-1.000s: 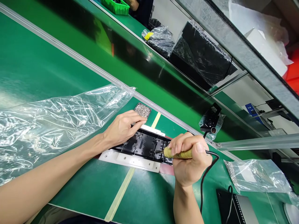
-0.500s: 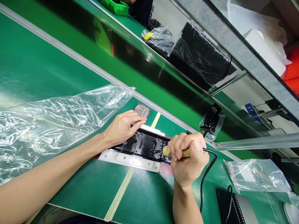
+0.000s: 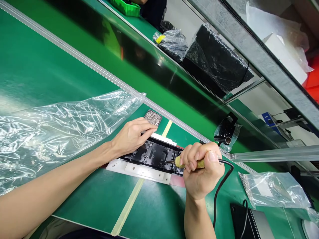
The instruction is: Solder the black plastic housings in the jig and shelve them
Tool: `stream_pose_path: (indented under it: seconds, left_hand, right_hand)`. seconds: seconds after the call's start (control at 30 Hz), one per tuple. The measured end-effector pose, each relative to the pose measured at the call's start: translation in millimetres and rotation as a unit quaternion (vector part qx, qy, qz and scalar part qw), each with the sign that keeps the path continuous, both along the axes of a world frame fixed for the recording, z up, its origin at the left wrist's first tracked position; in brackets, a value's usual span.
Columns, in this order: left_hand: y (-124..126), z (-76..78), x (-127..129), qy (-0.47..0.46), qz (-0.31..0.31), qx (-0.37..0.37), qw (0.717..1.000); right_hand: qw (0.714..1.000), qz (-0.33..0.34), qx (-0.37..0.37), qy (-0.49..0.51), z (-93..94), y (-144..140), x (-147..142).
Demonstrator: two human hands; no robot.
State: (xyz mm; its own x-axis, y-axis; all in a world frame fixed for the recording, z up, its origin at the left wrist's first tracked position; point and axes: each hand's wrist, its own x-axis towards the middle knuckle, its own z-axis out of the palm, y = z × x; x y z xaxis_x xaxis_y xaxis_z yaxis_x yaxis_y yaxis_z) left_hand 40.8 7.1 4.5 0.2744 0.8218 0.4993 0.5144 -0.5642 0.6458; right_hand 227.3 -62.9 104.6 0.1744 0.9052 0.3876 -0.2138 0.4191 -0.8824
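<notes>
— What's the right hand (image 3: 201, 174) doing?

— Its fingers (image 3: 193, 157) are curled tight round a yellowish corded tool (image 3: 191, 163), held almost level. The metal tip points left and meets the right end of a black plastic part (image 3: 156, 155). A black cable (image 3: 220, 189) runs out of the back of the handle and loops down beside the wrist.

— And the left hand (image 3: 131, 136)?

— It lies flat on the far left end of that black part, fingers stretched out and together, pressing on it rather than gripping anything.

— Where does the part sit?

— In a white fixture plate (image 3: 138, 170) on the green table (image 3: 154, 209), straddling a pale tape stripe (image 3: 129, 207) that runs across the mat.

— Anything close by?

— Just beyond the left fingertips there's a small tray of tiny silvery screws (image 3: 153, 117). A big clear plastic sheet (image 3: 54, 126) is spread to the left, under and behind the forearm. To the right lies a clear bag (image 3: 274, 189), and near it a dark flat device (image 3: 249, 222) at the table's edge. A small black object in plastic wrap (image 3: 225, 131) rests by the metal rail (image 3: 271, 154) beyond the tool.
</notes>
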Motion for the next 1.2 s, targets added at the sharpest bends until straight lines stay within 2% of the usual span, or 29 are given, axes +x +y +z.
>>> stream_pose_path:
  seconds: [0.77, 1.0, 1.13, 1.2]
  left_hand:
    - [0, 0.4, 1, 0.006, 0.006, -0.003, 1.000]
    - [-1, 5.1, 1, 0.001, 0.008, -0.023, 1.000]
    - [0, 6.6, -1, 0.008, 0.008, -0.011, 1.000]
    - [-1, 12.4, 0, 0.009, 0.006, -0.001, 1.000]
  right_hand:
    - [1.000, -0.016, 0.009, 0.001, -1.6, 1, -4]
    - [1.000, -0.010, 0.024, 0.001, -3.9, 1, -4]
    - [1.000, 0.002, 0.023, 0.006, -5.1, 0, -4]
    - [1.000, 0.002, 0.022, 0.011, -5.9, -1, -3]
